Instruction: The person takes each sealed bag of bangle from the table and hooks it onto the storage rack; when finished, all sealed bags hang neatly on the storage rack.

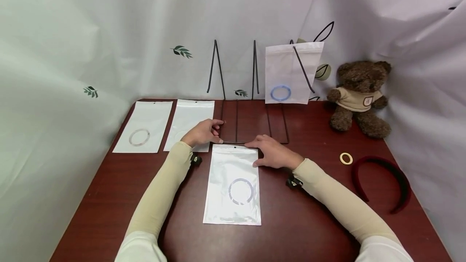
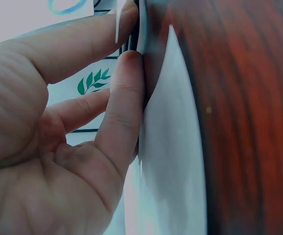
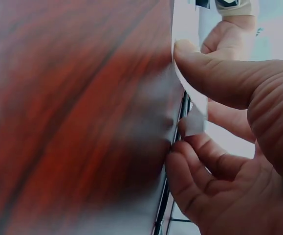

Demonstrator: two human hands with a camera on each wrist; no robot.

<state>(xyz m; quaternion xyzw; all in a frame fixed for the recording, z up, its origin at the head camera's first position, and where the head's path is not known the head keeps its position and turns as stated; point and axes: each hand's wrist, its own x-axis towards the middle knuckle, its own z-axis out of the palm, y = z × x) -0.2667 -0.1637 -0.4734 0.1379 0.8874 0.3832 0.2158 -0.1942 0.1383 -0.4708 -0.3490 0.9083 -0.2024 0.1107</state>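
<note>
A silvery white zip bag [image 1: 227,173] with a purplish ring in it lies before me, its top edge beside the black wire rack [image 1: 236,122]. At its top left corner is my left hand [image 1: 203,132], the thumb touching the corner and the index finger apart, near the rack. My right hand [image 1: 274,153] holds the top right corner. In the right wrist view, the thumb [image 3: 209,73] is on the bag's edge, and a fingertip lies under its bent corner [image 3: 195,122].
Two more white bags [image 1: 145,120] lie at the left, one partly behind my left hand. Another bag [image 1: 295,64] with a blue ring hangs on the rack's right hook. A brown teddy bear [image 1: 360,96], yellow ring [image 1: 346,158] and dark red headband [image 1: 382,163] are at the right.
</note>
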